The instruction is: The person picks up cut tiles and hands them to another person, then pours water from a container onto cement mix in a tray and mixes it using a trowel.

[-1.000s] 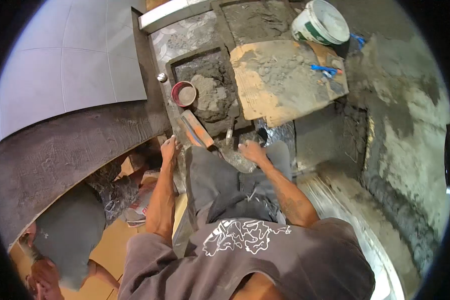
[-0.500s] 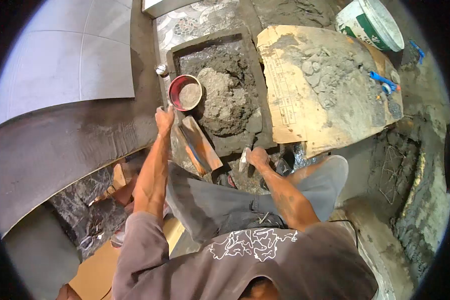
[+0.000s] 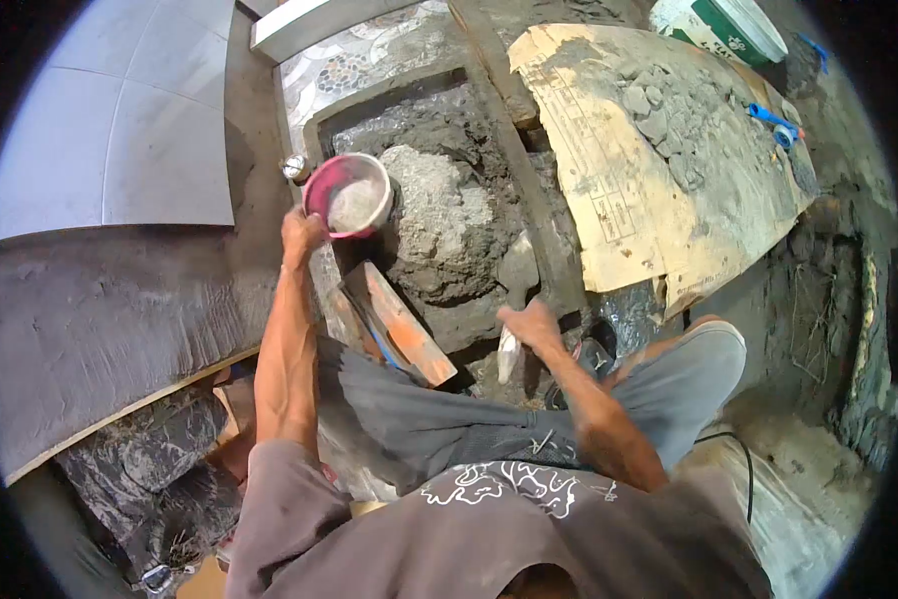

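Left hand (image 3: pixel 304 238): my fingers are closed on the near rim of the pink bucket (image 3: pixel 314 190), which holds grey material and sits at the left edge of the mortar tray (image 3: pixel 559 255). I cannot tell whether the bucket is raised or resting. Right hand (image 3: pixel 532 324): my fingers are closed around the handle of the trowel (image 3: pixel 518 266); its blade points away from me, beside the grey mound (image 3: pixel 437 205) inside the tray. Between my hands, a float (image 3: pixel 406 327) lies at an angle across the tray's near left corner. To the right of the tray, cardboard (image 3: pixel 589 130) carries loose grey lumps (image 3: pixel 658 120); a white-and-green bucket (image 3: pixel 723 28) stands beyond it.
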A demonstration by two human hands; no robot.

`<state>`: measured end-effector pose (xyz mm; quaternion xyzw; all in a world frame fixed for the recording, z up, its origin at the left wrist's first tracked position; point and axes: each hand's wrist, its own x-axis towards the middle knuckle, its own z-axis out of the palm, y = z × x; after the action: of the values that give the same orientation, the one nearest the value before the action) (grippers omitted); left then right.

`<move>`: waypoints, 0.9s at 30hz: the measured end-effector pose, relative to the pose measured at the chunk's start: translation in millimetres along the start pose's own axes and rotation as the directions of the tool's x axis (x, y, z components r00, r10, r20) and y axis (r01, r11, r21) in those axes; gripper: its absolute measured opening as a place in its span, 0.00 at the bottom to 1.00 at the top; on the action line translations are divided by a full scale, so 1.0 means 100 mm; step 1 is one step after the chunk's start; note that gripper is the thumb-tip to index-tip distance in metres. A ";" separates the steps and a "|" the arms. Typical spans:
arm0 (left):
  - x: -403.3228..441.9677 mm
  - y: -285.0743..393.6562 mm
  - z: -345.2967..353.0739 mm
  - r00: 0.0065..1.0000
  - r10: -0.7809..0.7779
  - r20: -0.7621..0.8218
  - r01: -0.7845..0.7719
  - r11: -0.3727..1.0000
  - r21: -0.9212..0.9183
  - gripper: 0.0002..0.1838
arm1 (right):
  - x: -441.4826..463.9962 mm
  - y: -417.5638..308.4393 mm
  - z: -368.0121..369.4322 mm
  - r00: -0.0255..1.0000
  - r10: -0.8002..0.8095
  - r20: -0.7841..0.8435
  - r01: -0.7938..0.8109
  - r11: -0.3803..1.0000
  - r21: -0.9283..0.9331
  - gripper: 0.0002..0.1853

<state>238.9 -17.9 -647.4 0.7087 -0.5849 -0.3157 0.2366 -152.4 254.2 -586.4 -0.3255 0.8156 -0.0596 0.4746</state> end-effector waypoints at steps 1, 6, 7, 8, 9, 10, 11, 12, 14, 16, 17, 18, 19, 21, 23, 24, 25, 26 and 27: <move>-0.11 0.21 -0.14 0.997 -0.064 0.047 0.069 0.990 -0.119 0.12 | -0.09 -0.05 -0.06 1.000 0.009 0.009 -0.010 0.996 0.083 0.30; -0.51 0.96 -0.58 0.904 -0.291 0.314 0.409 0.804 -0.431 0.07 | -0.59 -0.39 -0.21 0.975 -0.076 0.207 -0.053 0.831 0.553 0.23; -0.56 0.96 -0.51 0.884 -0.294 0.363 0.454 0.723 -0.520 0.07 | -0.69 -0.45 -0.22 0.966 -0.104 0.239 -0.089 0.728 0.680 0.21; -0.60 0.95 -0.44 0.863 -0.291 0.413 0.497 0.630 -0.596 0.07 | -0.79 -0.53 -0.26 0.961 -0.152 0.232 -0.042 0.747 0.663 0.20; -0.65 0.93 -0.37 0.839 -0.283 0.464 0.540 0.529 -0.655 0.07 | -0.91 -0.59 -0.31 0.953 -0.196 0.229 0.001 0.762 0.648 0.18; -0.65 0.88 -0.27 0.832 -0.296 0.470 0.551 0.541 -0.635 0.07 | -0.96 -0.65 -0.32 0.943 -0.245 0.225 0.051 0.775 0.630 0.16; -0.68 0.81 -0.18 0.826 -0.295 0.481 0.563 0.491 -0.665 0.07 | -0.99 -0.67 -0.26 0.950 -0.306 0.067 0.271 0.909 0.318 0.15; -0.72 0.78 -0.10 0.818 -0.291 0.496 0.575 0.439 -0.691 0.07 | -1.07 -0.69 -0.19 0.841 -0.511 -0.181 0.518 0.856 -0.011 0.15; -0.95 0.97 -0.08 0.817 -0.293 0.497 0.577 0.411 -0.706 0.07 | -1.22 -0.76 -0.03 0.786 -0.547 -0.289 0.560 0.827 -0.045 0.18; -1.00 0.99 0.00 0.782 -0.343 0.520 0.619 0.334 -0.711 0.07 | -1.24 -0.75 0.15 0.769 -0.583 -0.262 0.582 0.808 -0.089 0.23; -1.01 0.99 0.03 0.762 -0.352 0.544 0.640 0.273 -0.719 0.08 | -1.26 -0.79 0.24 0.763 -0.582 -0.280 0.570 0.811 -0.132 0.20; -1.05 1.03 0.04 0.760 -0.366 0.538 0.640 0.274 -0.718 0.08 | -1.29 -0.82 0.32 0.759 -0.580 -0.296 0.555 0.814 -0.172 0.18; -1.09 1.08 0.04 0.759 -0.380 0.529 0.639 0.275 -0.718 0.07 | -1.32 -0.87 0.36 0.750 -0.596 -0.287 0.562 0.803 -0.200 0.17; -1.11 1.06 0.04 0.765 -0.360 0.533 0.634 0.281 -0.720 0.07 | -1.22 -0.85 0.51 0.753 -0.592 -0.288 0.542 0.806 -0.240 0.16; -1.09 0.99 0.04 0.779 -0.285 0.559 0.625 0.279 -0.729 0.07 | -1.11 -0.83 0.58 0.758 -0.591 -0.277 0.516 0.803 -0.298 0.16; -1.11 0.99 0.04 0.788 -0.283 0.547 0.614 0.295 -0.732 0.07 | -1.10 -0.86 0.52 0.763 -0.595 -0.251 0.521 0.797 -0.307 0.16; -1.12 1.03 0.04 0.798 -0.279 0.535 0.602 0.310 -0.736 0.07 | -1.11 -0.91 0.42 0.767 -0.601 -0.227 0.525 0.790 -0.317 0.17; -1.13 1.06 0.02 0.808 -0.275 0.521 0.588 0.323 -0.742 0.07 | -1.09 -0.95 0.35 0.768 -0.608 -0.201 0.532 0.781 -0.328 0.17; -1.17 1.10 -0.01 0.819 -0.271 0.506 0.574 0.356 -0.738 0.07 | -1.04 -0.99 0.33 0.775 -0.607 -0.177 0.532 0.777 -0.335 0.20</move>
<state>151.4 74.0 -549.3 0.5598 -0.1649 -0.7184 0.3785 -43.9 244.6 -487.8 -0.6081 0.7350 -0.1363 0.2674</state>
